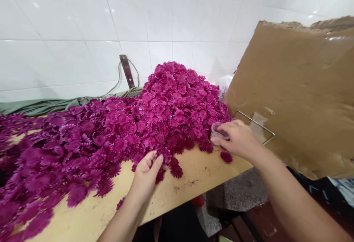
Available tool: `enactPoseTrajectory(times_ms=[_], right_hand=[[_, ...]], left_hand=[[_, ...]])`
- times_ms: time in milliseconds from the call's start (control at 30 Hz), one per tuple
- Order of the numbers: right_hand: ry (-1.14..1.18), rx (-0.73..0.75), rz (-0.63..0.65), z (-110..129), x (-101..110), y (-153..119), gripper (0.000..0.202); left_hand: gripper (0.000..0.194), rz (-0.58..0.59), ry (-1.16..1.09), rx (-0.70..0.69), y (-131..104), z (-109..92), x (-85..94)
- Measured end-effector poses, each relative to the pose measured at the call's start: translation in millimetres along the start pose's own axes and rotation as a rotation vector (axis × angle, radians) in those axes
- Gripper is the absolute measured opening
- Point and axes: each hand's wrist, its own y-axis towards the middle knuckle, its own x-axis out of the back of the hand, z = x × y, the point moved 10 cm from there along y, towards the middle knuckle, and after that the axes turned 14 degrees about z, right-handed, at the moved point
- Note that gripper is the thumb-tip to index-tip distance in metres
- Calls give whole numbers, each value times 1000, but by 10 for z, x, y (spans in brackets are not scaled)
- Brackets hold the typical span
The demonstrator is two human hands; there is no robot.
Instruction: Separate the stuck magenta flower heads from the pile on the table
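A large heap of magenta artificial flower heads (177, 98) covers much of the pale tabletop (190, 172). At the heap's front edge, my left hand (149, 164) pinches a magenta flower head (163, 155) between thumb and fingers. Farther right, my right hand (235, 135) grips a small clear plastic cup (217, 129) by its side, low over the table beside the heap. What the cup holds, if anything, I cannot make out. One loose flower head (226, 156) lies just below my right hand.
A big sheet of brown cardboard (298, 87) leans at the right, with a bent metal wire (257, 126) by its lower edge. Behind the flowers are green cloth (52, 106), a dark upright strip (127, 70) and a white tiled wall (177, 17).
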Motion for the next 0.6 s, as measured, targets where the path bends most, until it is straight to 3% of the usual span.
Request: enactPoseTrajectory(times_ms=[100, 200, 400, 533, 600], right_hand=[[-188, -26, 355, -96, -301, 177, 28], [-248, 12, 520, -59, -467, 269, 29], [-264, 63, 554, 33, -519, 323, 24], [-96, 195, 556, 188, -551, 212, 20], [32, 237, 438, 208, -430, 188, 20]], left_hand=[[34, 27, 47, 35, -44, 23, 0], [36, 34, 56, 53, -70, 25, -9], [44, 24, -8, 119, -71, 92, 7], [46, 74, -53, 118, -35, 136, -24], [42, 97, -39, 99, -15, 134, -29]])
